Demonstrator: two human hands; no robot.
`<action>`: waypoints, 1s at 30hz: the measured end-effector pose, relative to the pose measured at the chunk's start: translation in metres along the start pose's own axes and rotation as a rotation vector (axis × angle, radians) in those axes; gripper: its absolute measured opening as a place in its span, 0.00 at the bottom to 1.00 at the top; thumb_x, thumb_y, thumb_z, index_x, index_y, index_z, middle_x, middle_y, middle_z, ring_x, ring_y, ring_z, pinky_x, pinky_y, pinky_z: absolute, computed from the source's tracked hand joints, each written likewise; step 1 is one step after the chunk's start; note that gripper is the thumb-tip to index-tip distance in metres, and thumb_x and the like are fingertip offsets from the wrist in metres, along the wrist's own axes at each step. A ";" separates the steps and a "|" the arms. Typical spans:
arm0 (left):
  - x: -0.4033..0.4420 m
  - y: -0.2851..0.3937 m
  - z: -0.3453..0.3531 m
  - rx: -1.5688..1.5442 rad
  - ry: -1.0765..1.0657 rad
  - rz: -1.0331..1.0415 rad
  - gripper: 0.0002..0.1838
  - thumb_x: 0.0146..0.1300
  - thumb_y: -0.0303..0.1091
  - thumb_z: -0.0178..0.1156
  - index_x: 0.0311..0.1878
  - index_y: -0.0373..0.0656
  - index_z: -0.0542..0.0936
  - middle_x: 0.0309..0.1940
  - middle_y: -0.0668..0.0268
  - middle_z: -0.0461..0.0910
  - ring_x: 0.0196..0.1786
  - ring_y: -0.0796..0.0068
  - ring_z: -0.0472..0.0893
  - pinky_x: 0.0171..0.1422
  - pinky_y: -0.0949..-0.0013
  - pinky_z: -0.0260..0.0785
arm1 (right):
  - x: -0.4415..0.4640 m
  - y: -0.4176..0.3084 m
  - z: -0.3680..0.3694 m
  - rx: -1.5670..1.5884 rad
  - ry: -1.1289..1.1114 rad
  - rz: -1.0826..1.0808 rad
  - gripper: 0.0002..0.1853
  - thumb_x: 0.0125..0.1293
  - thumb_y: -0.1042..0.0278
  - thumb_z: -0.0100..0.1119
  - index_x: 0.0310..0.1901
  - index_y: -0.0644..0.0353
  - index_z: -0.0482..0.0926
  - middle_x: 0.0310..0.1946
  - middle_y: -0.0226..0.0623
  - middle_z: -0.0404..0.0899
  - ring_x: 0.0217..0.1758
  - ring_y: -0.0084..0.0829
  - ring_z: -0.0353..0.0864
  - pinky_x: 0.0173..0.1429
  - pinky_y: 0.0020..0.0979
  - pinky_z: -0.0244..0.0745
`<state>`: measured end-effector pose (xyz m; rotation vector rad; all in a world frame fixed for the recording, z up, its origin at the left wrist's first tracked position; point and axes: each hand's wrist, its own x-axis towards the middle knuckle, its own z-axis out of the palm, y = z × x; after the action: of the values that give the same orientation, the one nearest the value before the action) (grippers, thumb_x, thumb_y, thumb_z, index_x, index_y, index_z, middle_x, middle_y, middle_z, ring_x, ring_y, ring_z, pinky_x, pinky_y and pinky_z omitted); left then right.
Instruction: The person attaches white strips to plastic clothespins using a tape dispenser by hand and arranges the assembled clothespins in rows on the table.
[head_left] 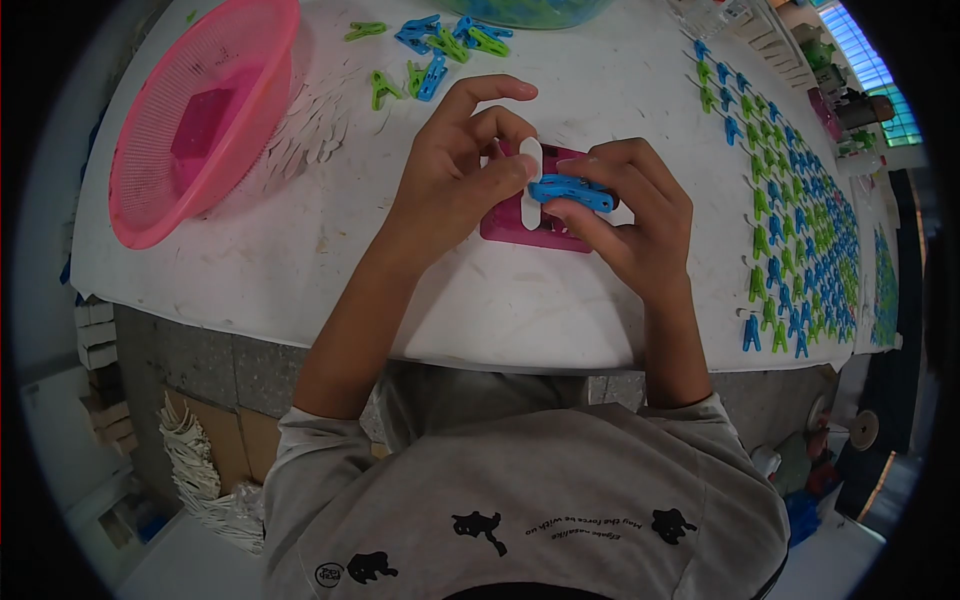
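Note:
A white flat stick with rounded ends point(531, 208) is pinched near its upper part between the thumb and a finger of my left hand point(462, 178). My right hand point(632, 205) grips a blue clothespin point(575, 191) between thumb and fingers, and the clothespin's left end meets the stick. Whether its jaws are closed on the stick I cannot tell. Beneath both hands lies a small pink tray point(508, 226) on the white table point(470, 310); my hands cover much of it.
Left of my hands are a pink basket point(270, 130) and a pile of white sticks point(310, 125). Loose green and blue clothespins point(433, 78) lie beyond, near a green bowl point(520, 12). Rows of clothespins point(785, 245) cover the table's right side.

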<state>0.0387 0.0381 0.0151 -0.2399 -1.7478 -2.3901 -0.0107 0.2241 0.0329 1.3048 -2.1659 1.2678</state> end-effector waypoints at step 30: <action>0.003 -0.007 -0.007 -0.210 -0.188 0.477 0.42 0.53 0.41 0.67 0.69 0.40 0.59 0.45 0.60 0.74 0.48 0.74 0.71 0.54 0.68 0.59 | 0.001 -0.005 -0.008 0.093 0.242 -0.332 0.25 0.41 0.69 0.77 0.43 0.66 0.82 0.35 0.43 0.82 0.31 0.34 0.79 0.28 0.27 0.73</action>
<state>0.0344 0.0333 0.0069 -0.8307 -1.3074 -2.2388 -0.0083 0.2295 0.0405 1.3950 -1.6637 1.3222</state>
